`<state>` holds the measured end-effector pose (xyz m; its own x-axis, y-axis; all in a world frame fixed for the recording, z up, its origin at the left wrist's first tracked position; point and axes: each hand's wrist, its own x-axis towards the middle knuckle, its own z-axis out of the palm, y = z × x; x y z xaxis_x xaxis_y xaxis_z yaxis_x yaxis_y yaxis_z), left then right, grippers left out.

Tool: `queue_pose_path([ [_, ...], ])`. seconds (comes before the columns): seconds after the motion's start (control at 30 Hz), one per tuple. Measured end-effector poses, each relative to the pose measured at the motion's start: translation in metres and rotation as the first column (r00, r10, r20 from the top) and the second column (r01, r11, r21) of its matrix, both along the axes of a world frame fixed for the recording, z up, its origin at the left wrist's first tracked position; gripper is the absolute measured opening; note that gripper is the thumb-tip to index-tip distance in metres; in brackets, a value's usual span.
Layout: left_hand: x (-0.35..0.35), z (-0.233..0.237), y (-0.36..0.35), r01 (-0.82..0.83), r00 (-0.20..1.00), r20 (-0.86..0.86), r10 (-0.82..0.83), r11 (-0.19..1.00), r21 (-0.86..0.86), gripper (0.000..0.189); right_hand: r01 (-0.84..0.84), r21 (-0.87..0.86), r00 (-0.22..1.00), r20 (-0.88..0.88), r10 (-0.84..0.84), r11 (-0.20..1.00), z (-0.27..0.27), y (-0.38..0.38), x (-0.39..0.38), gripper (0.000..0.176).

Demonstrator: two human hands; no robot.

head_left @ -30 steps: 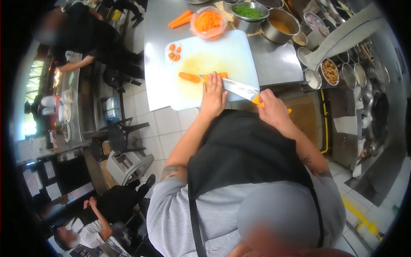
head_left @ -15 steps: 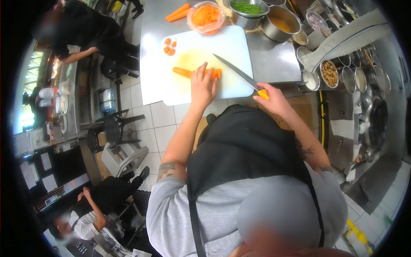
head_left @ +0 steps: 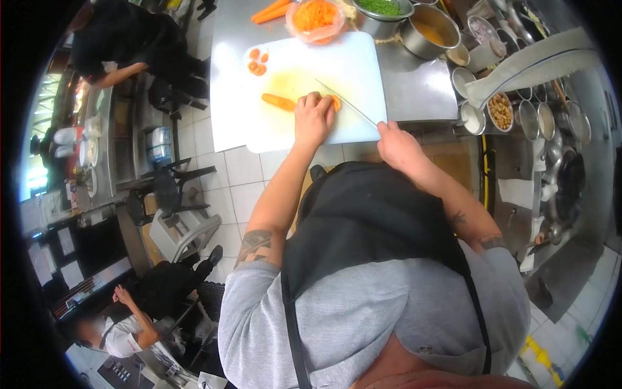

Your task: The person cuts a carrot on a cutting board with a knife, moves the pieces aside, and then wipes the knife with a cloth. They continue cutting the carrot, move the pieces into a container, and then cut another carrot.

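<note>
On the white cutting board (head_left: 278, 135), my left hand (head_left: 315, 119) is closed over carrot pieces (head_left: 335, 102), its fingers bent and together. A longer carrot (head_left: 278, 102) sticks out to the left of that hand. My right hand (head_left: 400, 148) grips the handle of a kitchen knife (head_left: 351, 106); the handle is hidden in the fist. The blade is seen nearly edge-on, its tip up and to the left, beside the carrot pieces. Several small carrot slices (head_left: 257, 69) lie at the board's upper left.
Behind the board stand a container of shredded carrot (head_left: 315, 19), whole carrots (head_left: 271, 13), a bowl of chopped greens (head_left: 381, 8) and a metal pot (head_left: 430, 31). Small containers line the right. Two people are at the left, apart from my hands.
My left hand has moved slightly right and its fingers have bent in over the carrot. My right hand has shifted left with the knife, whose blade has turned edge-on nearer the carrot pieces.
</note>
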<state>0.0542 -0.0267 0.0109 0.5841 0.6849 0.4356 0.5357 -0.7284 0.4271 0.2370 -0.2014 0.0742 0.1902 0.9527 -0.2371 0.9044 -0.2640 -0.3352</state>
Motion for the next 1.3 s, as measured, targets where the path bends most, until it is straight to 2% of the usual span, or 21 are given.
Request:
queue_pose_path([
  [0.1, 0.005, 0.000, 0.000, -0.022, 1.000, -0.018, 0.022, 1.000, 0.016, 0.028, -0.061, -0.073, 0.996, 0.055, 0.065, 0.995, 0.011, 0.018, -0.006, 0.019],
  [0.2, 0.007, -0.002, 0.000, -0.037, 0.998, -0.041, 0.038, 0.999, 0.026, 0.029, -0.038, -0.212, 0.997, 0.061, 0.052, 0.976, 0.041, 0.040, -0.022, 0.022],
  [0.27, 0.006, -0.003, 0.001, -0.040, 0.998, -0.057, 0.041, 0.999, 0.013, 0.030, -0.044, -0.239, 0.997, 0.048, 0.057, 0.970, 0.060, 0.047, -0.031, 0.022],
  [0.4, 0.006, -0.003, -0.001, -0.047, 0.996, -0.074, 0.046, 0.999, -0.008, 0.030, -0.050, -0.320, 0.998, 0.008, 0.056, 0.946, 0.063, 0.046, -0.034, 0.021],
  [0.57, 0.003, -0.003, 0.000, -0.029, 0.999, -0.023, 0.029, 1.000, -0.010, 0.029, -0.018, -0.276, 1.000, -0.006, 0.017, 0.961, 0.022, 0.043, -0.022, 0.021],
  [0.7, 0.004, -0.003, 0.000, -0.028, 1.000, 0.009, 0.028, 0.999, -0.039, 0.028, -0.062, -0.273, 0.998, -0.005, 0.063, 0.960, 0.030, 0.059, -0.024, 0.021],
  [0.8, 0.003, -0.003, 0.002, -0.030, 1.000, 0.001, 0.030, 0.999, -0.033, 0.027, -0.026, -0.340, 1.000, -0.023, 0.019, 0.940, 0.057, 0.060, -0.035, 0.021],
  [0.97, 0.003, -0.005, 0.003, -0.040, 0.999, 0.001, 0.040, 0.999, -0.026, 0.025, -0.025, -0.349, 1.000, -0.008, 0.023, 0.937, 0.030, 0.058, -0.032, 0.024],
  [1.1, 0.003, -0.005, 0.002, -0.044, 0.999, 0.022, 0.045, 0.998, -0.053, 0.023, -0.013, -0.326, 1.000, -0.029, 0.003, 0.945, 0.040, 0.074, -0.036, 0.024],
  [1.2, 0.003, -0.003, 0.002, -0.042, 0.999, 0.025, 0.043, 0.998, -0.040, 0.021, -0.015, -0.382, 1.000, -0.028, 0.005, 0.924, 0.062, 0.066, -0.043, 0.023],
  [1.3, 0.003, -0.005, 0.004, -0.051, 0.999, 0.016, 0.052, 0.998, -0.034, 0.021, 0.010, -0.384, 1.000, -0.018, -0.018, 0.923, 0.033, 0.065, -0.040, 0.023],
])
